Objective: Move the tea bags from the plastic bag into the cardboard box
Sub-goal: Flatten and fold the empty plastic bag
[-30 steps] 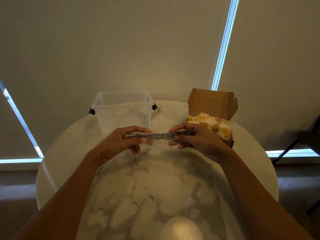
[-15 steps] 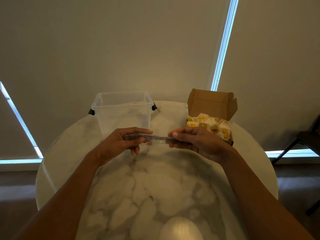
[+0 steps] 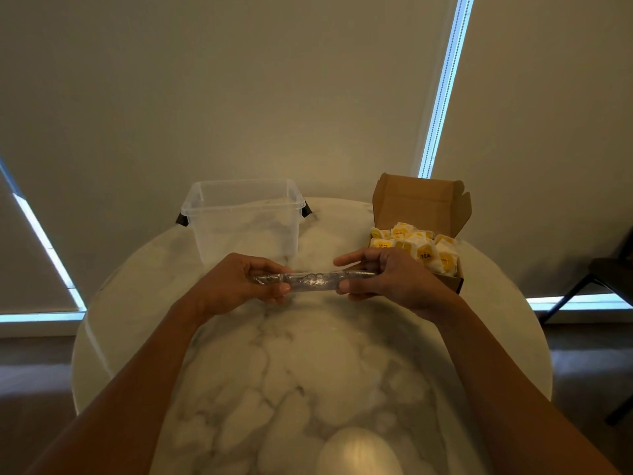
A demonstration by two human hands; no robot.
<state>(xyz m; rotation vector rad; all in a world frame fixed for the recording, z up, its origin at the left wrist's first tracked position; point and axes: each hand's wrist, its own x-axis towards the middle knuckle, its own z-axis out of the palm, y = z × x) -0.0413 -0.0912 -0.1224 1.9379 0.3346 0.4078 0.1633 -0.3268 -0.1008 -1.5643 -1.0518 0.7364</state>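
A clear plastic bag (image 3: 315, 281), flattened and folded into a narrow strip, is held level above the marble table (image 3: 308, 371). My left hand (image 3: 236, 284) pinches its left end and my right hand (image 3: 387, 279) pinches its right end, index finger stretched out over it. I see nothing inside the bag. Behind my right hand stands the open cardboard box (image 3: 424, 200), its lid up, filled with several white and yellow tea bags (image 3: 416, 243).
An empty clear plastic bin (image 3: 245, 217) with black handles stands at the back left of the round table. A dark chair (image 3: 603, 279) is at the right. Closed blinds hang behind the table.
The bag strip has been folded a little thicker and sits slightly lower. My right index finger has lifted and straightened over it. Both hands stay at the same place.
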